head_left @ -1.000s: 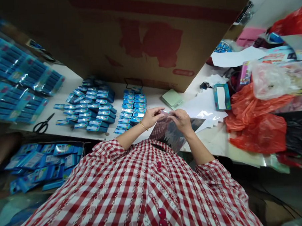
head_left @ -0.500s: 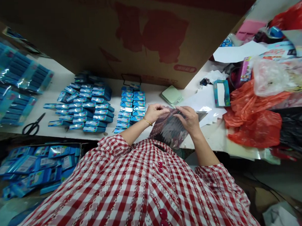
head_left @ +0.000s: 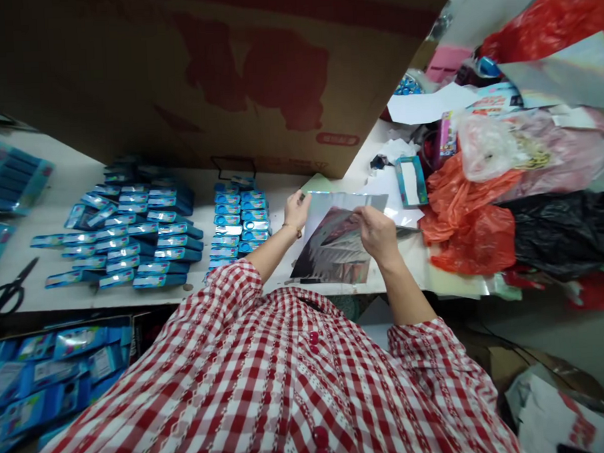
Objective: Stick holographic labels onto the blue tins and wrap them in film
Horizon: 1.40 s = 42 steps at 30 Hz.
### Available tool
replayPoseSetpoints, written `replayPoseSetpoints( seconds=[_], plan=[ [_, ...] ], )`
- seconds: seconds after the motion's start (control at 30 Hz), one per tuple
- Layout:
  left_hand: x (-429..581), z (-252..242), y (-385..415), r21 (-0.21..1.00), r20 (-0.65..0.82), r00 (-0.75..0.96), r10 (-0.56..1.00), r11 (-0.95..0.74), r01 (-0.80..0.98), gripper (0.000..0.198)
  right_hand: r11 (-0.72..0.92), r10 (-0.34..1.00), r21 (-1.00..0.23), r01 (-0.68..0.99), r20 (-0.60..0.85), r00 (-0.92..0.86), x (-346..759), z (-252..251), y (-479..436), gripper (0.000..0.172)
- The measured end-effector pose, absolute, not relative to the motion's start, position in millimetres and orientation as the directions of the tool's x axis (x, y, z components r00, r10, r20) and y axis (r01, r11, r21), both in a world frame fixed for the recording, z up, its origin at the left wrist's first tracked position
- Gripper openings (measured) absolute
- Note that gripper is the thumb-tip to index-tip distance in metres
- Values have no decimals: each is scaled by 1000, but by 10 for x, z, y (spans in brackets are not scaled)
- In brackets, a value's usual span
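Both hands hold a shiny, reflective plastic sheet (head_left: 340, 248) upright over the front edge of the white table (head_left: 80, 189). My left hand (head_left: 296, 212) pinches its upper left corner, with a thin gold bracelet on that wrist. My right hand (head_left: 377, 231) grips the sheet's right edge, fingers closed on it. The sheet mirrors the red checked shirt. Just left of my left hand stand stacks of small blue packaged boxes (head_left: 239, 219), and a wider group of blue boxes (head_left: 132, 230) lies further left.
A big brown cardboard box (head_left: 215, 70) looms over the back of the table. Scissors (head_left: 7, 289) lie at the far left. Red plastic bags (head_left: 462, 226), a black bag (head_left: 562, 232) and paper clutter fill the right. More blue packs (head_left: 53, 371) sit in a box below left.
The hands were close together over the sheet. They have moved apart, and the sheet now hangs spread and lifted between them. The view has shifted to the right.
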State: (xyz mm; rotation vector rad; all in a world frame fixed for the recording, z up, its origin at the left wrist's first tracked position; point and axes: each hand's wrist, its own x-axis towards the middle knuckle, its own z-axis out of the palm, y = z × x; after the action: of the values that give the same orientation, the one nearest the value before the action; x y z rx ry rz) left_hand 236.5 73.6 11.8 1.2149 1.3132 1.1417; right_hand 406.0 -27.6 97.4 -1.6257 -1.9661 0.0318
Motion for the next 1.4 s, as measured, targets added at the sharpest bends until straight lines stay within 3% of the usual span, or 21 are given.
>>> replayPoseSetpoints(
  seconds=[0.1, 0.2, 0.3, 0.4, 0.53, 0.7, 0.97, 1.07, 1.23, 1.4],
  plan=[
    [2207, 370, 580, 962, 216, 239, 947, -249, 115, 49, 267, 932, -423, 866, 342, -120, 4069, 981, -189, 20],
    [2070, 653, 400, 928, 316, 425, 848, -370, 47, 57, 292, 934, -451, 843, 323, -150, 4033, 938, -115, 20],
    [1982, 852, 329, 902, 355, 451, 819, -427, 65, 53, 328, 926, -473, 817, 331, -180, 3970, 934, -50, 20],
    [1910, 953, 349, 829, 410, 461, 787, -532, 171, 34, 392, 907, -486, 781, 348, -238, 3901, 984, 9, 19],
    [1816, 989, 382, 732, 502, 396, 769, -622, 279, 21, 495, 847, -428, 756, 431, -311, 3832, 1008, 52, 22],
    [1742, 913, 368, 678, 542, 365, 757, -651, 343, 20, 511, 801, -259, 820, 490, -344, 3764, 836, 61, 30],
    [1659, 879, 351, 555, 511, 520, 684, -725, 408, 19, 612, 751, -244, 753, 479, -455, 3676, 791, 76, 31],
    [1619, 916, 346, 570, 517, 467, 717, -696, 437, 19, 581, 773, -233, 780, 457, -440, 3782, 812, 67, 35],
    [1561, 907, 333, 643, 453, 380, 806, -591, 487, 17, 490, 798, -93, 867, 449, -403, 4025, 684, 63, 41],
    [1529, 862, 336, 667, 411, 349, 842, -539, 515, 16, 519, 783, 9, 855, 394, -480, 4047, 617, 92, 51]
  ],
)
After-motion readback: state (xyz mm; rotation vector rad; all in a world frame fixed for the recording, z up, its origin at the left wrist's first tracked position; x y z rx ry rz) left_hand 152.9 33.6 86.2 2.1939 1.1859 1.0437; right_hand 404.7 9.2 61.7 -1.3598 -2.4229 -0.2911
